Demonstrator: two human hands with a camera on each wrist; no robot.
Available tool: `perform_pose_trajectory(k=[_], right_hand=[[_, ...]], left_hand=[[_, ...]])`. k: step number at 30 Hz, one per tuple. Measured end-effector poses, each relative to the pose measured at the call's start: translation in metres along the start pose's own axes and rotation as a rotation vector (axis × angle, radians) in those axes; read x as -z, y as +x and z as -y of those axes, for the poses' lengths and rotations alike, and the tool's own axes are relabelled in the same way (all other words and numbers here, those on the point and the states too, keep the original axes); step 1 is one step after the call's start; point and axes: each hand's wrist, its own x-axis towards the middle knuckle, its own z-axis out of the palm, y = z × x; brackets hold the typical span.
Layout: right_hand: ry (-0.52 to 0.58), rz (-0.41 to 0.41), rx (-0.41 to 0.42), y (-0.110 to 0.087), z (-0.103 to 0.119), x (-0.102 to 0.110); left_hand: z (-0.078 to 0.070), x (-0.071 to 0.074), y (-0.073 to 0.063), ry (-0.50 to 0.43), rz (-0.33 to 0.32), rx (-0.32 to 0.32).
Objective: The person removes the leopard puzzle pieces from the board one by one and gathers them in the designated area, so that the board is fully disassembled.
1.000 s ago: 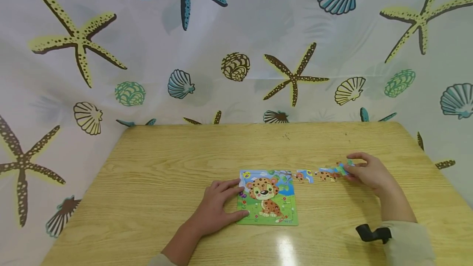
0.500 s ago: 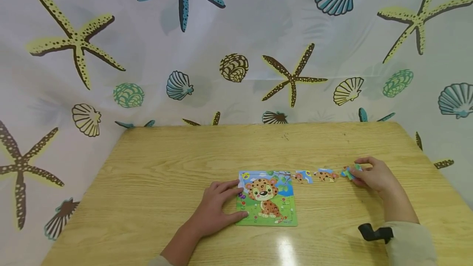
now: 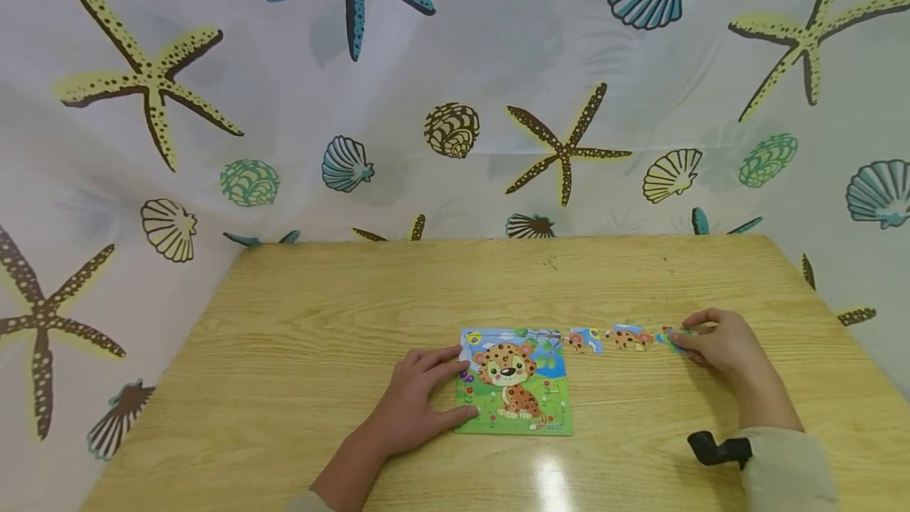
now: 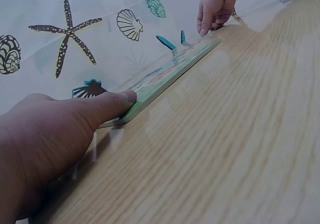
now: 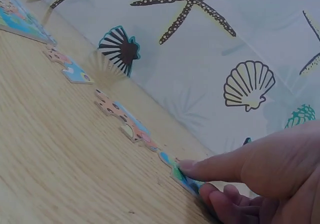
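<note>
Puzzle board (image 3: 522,374), one, lay flat on the bench (image 3: 341,314) | left hand (image 3: 419,401): fingers spread, touching its left edge | two loose pieces (image 3: 629,339) sat in a row to its right | right hand (image 3: 721,342): fingers pinched at least one green-blue piece (image 5: 175,173) beyond

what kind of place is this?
Probably a screened-off indoor work spot: a wood-grain table, a shell-and-starfish-print sheet behind it and at both sides, and a leopard puzzle board on the tabletop.

Our left hand (image 3: 419,401) rests on the left edge of the puzzle (image 3: 522,385); our right hand (image 3: 725,342) pinches a piece (image 3: 664,339) on the table (image 3: 341,299).
</note>
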Motion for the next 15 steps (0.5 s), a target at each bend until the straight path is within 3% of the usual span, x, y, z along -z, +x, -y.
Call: perform_pose_trajectory(k=[5,15], right_hand=[[0.064,0.050,0.011,0.002,-0.004,0.004],[0.073,0.149,0.075,0.002,0.007,0.002]], left_hand=[[-0.001,0.000,0.000,-0.018,0.009,0.002],[0.000,0.000,0.001,0.004,-0.008,-0.012]])
